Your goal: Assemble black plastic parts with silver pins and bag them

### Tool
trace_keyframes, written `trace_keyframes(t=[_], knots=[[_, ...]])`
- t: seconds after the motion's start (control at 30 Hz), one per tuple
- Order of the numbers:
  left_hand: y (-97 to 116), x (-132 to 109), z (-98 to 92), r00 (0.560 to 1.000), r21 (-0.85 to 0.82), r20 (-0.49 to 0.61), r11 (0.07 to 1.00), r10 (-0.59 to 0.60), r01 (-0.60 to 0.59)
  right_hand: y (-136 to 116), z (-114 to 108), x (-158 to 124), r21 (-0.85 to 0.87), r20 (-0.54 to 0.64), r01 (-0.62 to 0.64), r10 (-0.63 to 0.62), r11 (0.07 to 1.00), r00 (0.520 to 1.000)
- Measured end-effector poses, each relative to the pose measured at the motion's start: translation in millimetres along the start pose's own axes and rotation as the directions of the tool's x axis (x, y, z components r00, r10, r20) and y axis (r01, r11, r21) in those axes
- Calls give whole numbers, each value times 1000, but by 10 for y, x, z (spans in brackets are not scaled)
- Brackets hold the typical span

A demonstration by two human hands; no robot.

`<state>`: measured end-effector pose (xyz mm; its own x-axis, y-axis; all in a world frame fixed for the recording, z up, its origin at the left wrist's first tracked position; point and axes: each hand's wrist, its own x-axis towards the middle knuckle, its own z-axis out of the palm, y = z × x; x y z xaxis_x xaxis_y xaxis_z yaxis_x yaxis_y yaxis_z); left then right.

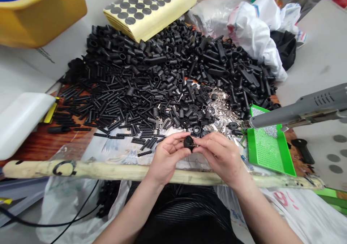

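Observation:
Between the fingers of my left hand (169, 155) is a small round black plastic part (188, 142), held above the table's front edge. My right hand (223, 155) pinches a small metal clip (194, 145) against the right side of that part. How far the clip sits in the part cannot be made out. Just beyond my hands lie loose metal clips (223, 105), black ridged strips (146, 132) and round black pieces (196, 129).
A big heap of black plastic parts (168, 56) covers the table, with a stack of sticker sheets (154, 5) behind. At right, a grey power screwdriver (298, 110) reaches over a green tray (290, 164) of small screws. A wooden pole (108, 170) runs along the front edge.

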<state>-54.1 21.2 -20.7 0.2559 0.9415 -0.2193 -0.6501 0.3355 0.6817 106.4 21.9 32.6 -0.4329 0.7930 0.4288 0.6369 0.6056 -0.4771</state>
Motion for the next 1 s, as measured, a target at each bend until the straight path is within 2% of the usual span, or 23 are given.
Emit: trace_keyframes(t=[0.17,0.3,0.5,0.77,1.0], knots=[[3,11,7,1000,-6,-21,1000,-12,12,-24,56,8,83,-27,-51,54,995,998],[13,20,15,999,-8,-46,1000,-13,12,-44,62,1,146,-14,-139,142,980,990],[14,17,24,997,6,-81,1000,-13,13,-54,38,-6,122,23,-186,185,975,982],[14,19,16,998,10,-66,1000,-9,10,-67,95,12,181,-84,-185,203,966,976],[29,21,30,997,28,-75,999,-19,21,-98,112,56,218,-130,-217,249,951,960]])
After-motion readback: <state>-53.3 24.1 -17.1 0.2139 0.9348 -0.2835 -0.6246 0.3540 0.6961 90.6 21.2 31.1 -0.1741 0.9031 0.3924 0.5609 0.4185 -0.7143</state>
